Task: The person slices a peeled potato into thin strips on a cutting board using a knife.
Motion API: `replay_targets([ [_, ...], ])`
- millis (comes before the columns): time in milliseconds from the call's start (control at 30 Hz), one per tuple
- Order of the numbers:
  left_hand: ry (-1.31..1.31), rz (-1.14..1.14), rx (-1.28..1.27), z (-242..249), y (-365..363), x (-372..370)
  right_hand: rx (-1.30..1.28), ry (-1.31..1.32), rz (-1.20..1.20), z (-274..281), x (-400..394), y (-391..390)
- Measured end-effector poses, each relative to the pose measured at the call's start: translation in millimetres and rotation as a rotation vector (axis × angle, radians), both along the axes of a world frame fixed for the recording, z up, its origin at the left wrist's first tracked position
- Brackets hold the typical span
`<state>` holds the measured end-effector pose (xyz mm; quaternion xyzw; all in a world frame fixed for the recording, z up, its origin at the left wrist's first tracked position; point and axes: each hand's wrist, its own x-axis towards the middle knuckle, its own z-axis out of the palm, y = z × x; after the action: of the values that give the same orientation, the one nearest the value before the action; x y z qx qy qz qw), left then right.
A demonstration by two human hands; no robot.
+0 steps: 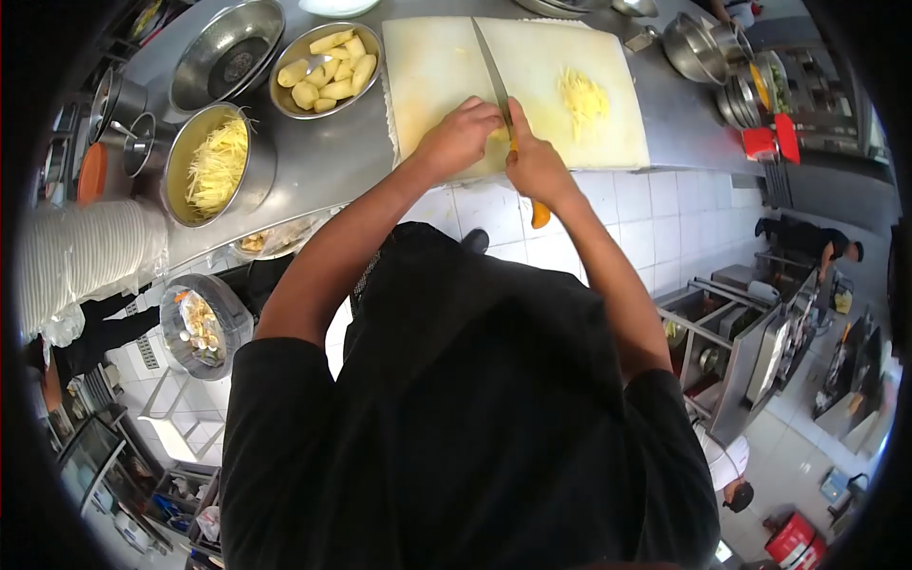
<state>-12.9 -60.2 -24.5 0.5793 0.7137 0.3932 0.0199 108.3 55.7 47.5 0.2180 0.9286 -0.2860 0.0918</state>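
My right hand [540, 171] is wrapped round the orange handle of a long kitchen knife [491, 63]. Its blade points away from me across the white cutting board [418, 57]. Left of the blade, my left hand [463, 136] has its fingers curled down on the board. A bit of a pale yellow peeled piece [497, 139] shows beside its fingertips; the rest is hidden. To the right on the board lies a small heap of pale yellow shreds [583, 99]. Similar peeled chunks [335, 71] fill a metal bowl [275, 92] at left.
A deep metal pot [261, 176] of yellow shreds [218, 166] stands left, near a perforated metal bowl [228, 52]. Stacked white plates [90, 247] are at far left. Metal bowls [691, 47] stand right. A lined bin [237, 318] is below the counter. Other people are nearby.
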Motion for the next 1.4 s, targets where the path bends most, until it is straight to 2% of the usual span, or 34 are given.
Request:
replay_targets([
  [133, 0.013, 0.003, 0.010, 1, -1, -2, -0.137, -0.125, -0.063, 30, 2, -4],
  [200, 0.004, -0.015, 0.014, 0, 2, 1, 0.007, 0.053, 0.007, -12, 4, 4],
  [233, -0.004, -0.024, 0.007, -1, 3, 0, 0.078, 0.145, 0.046, -14, -1, -1],
  [333, 0.003, -0.020, 0.004, -5, 2, 1, -0.108, -0.058, -0.038, 8, -3, 8],
  [433, 0.012, -0.006, 0.032, -2, 0, -3, -0.203, -0.108, -0.091, 29, -2, -5],
  [533, -0.010, -0.011, 0.042, 1, 2, -1, -0.014, 0.011, -0.021, -1, -4, -5],
  [767, -0.076, 0.068, 0.153, -5, 4, -3, -0.019, -0.034, -0.031, 2, -4, -7],
  [867, -0.031, 0.057, 0.125, -1, 0, -4, -0.016, -0.030, -0.032, 2, -4, -6],
  [967, -0.020, 0.005, -0.012, 2, -4, -6, -0.011, -0.035, -0.036, 1, -4, -6],
  [1333, 0.069, 0.048, 0.004, 3, -6, 2, -0.027, -0.053, -0.022, 17, 7, -4],
  [1400, 0.072, 0.046, -0.017, 2, -7, 2, 0.051, 0.037, 0.011, -6, 5, -4],
])
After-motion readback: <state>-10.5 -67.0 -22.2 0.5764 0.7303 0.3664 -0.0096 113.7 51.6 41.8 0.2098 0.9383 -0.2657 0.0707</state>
